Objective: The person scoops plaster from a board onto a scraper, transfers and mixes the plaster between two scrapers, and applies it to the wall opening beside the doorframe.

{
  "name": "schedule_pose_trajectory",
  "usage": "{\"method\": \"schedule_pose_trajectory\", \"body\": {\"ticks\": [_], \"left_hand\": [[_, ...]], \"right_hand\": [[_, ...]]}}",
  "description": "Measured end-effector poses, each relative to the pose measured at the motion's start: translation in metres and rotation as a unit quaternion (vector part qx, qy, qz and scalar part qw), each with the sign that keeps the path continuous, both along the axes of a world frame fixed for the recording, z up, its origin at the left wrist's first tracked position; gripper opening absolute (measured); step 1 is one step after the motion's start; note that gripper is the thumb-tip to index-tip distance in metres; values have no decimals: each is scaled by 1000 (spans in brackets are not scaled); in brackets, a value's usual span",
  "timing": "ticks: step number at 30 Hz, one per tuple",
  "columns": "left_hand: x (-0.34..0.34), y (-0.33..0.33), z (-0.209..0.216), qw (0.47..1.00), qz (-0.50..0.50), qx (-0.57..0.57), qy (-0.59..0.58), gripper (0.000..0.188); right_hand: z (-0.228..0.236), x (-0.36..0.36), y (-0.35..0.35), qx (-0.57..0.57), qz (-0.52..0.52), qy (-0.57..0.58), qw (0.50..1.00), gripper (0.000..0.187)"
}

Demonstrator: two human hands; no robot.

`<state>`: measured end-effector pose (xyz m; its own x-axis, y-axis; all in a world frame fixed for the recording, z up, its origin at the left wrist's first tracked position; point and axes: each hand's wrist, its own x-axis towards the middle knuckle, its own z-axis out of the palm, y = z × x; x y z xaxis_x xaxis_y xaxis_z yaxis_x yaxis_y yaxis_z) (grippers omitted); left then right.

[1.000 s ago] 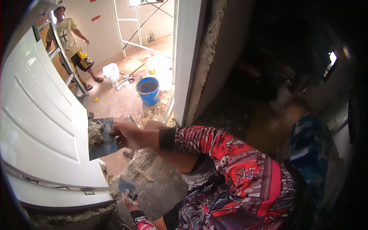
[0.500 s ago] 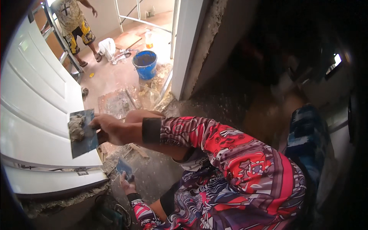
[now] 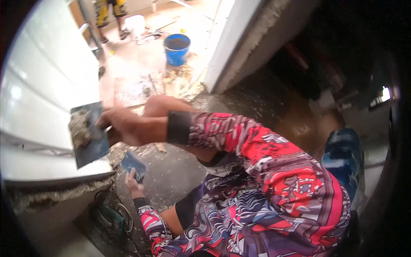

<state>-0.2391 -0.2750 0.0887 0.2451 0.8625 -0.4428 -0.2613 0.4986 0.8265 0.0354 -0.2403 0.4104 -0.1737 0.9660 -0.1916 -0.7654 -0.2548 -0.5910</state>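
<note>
My right hand [image 3: 122, 124] reaches across to the left, fingers closed around a wide, flat putty knife [image 3: 99, 147]. A lump of grey mortar [image 3: 80, 127] sits on its blade, which is held up in front of the white panelled door [image 3: 47, 85]. Lower down, my left hand [image 3: 134, 185] grips a second, smaller-looking putty knife [image 3: 133, 164] with a bluish blade, above the grey floor. Both handles are mostly hidden by the fingers.
A blue bucket [image 3: 177, 53] of grey material stands beyond the doorway, near a person's legs [image 3: 112, 17]. Rubble and a flat board [image 3: 132, 90] lie on the floor. A rough-edged door frame [image 3: 239, 47] rises on the right. A green tool with a cord [image 3: 112, 218] is at lower left.
The view has shifted, so the bucket sits higher and further right, and the person beyond shows only legs. Both putty knives remain in my hands, appearing slightly higher and further left.
</note>
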Motion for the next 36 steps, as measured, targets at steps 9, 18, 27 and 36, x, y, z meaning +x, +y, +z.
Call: {"method": "schedule_pose_trajectory", "body": {"ticks": [9,18,27,36], "left_hand": [[41,0,48,974,-73,68,202,37],[24,-6,62,885,-55,271,375,31],[-5,-35,85,893,32,198,403,29],[-43,-93,141,816,287,180,468,19]], "right_hand": [[10,53,-38,65,37,24,997,31],[8,18,-41,2,93,-122,988,14],[-49,-21,-4,-8,201,-91,975,27],[-87,-47,37,-27,321,-81,943,43]]}}
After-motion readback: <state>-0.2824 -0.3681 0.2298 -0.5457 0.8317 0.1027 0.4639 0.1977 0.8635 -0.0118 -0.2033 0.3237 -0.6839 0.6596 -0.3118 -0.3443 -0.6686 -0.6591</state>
